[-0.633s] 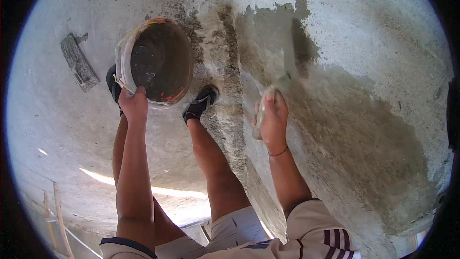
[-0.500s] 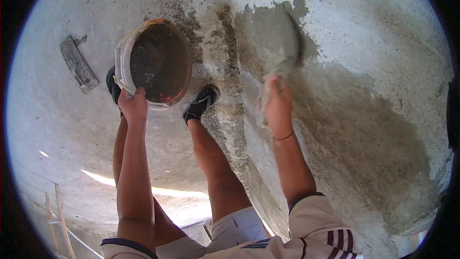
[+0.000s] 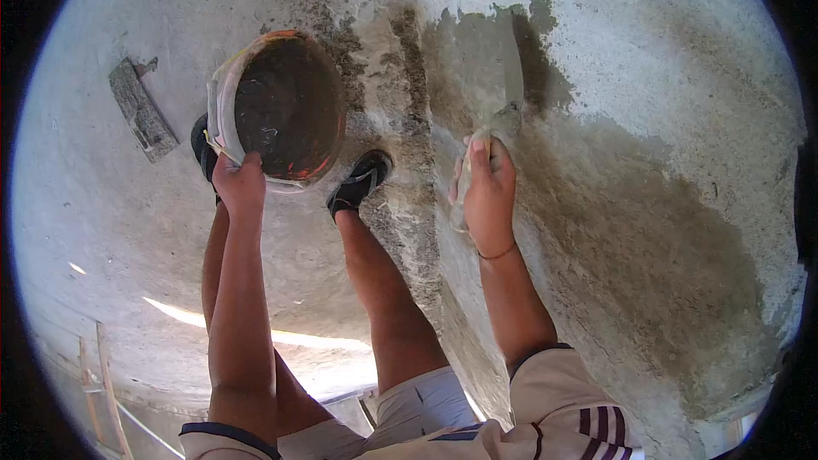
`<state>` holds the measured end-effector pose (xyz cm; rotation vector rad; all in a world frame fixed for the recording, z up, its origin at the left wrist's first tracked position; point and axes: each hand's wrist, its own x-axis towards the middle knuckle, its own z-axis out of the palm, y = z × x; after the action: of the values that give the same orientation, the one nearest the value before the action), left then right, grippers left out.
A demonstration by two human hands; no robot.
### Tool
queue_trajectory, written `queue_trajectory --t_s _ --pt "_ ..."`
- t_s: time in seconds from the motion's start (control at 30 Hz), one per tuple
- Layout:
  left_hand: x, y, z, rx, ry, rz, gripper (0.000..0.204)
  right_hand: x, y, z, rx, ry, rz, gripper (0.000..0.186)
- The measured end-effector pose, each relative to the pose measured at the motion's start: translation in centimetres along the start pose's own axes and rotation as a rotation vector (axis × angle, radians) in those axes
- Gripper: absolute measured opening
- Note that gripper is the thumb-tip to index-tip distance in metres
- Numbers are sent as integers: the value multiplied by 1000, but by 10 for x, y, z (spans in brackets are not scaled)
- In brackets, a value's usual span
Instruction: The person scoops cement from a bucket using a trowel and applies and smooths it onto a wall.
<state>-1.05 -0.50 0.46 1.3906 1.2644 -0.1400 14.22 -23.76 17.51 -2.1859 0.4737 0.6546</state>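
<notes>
My left hand (image 3: 239,176) grips the near rim of a worn round bucket (image 3: 307,102), tilted so its dark, wet grey inside shows. My right hand (image 3: 487,187) is closed on the pale, mortar-smeared handle of a trowel (image 3: 513,64), whose grey blade lies over a darker wet mortar patch (image 3: 460,47) on the concrete wall at the right. The blade's outline blends into the patch. My two sandalled feet (image 3: 358,179) are below, the left one partly hidden behind the bucket.
A flat grey float-like tool (image 3: 141,111) lies on the concrete floor (image 3: 102,204) to the left. A dark stained strip runs along the join of floor and wall. Wooden poles (image 3: 109,383) show at the lower left, and a bright strip of light crosses behind my legs.
My right hand has moved up a little along the wall with the trowel, which was blurred by motion. My left hand and the bucket have barely moved.
</notes>
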Motion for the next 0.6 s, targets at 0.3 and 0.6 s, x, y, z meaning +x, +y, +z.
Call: queue_trajectory --t_s 0.3,0.6 --pt "-5 13 4 17 16 13 27 4 -3 -10 444 36 144 38" --pt "3 0 2 -28 52 30 25 -40 -14 -17 278 233 -170 32"
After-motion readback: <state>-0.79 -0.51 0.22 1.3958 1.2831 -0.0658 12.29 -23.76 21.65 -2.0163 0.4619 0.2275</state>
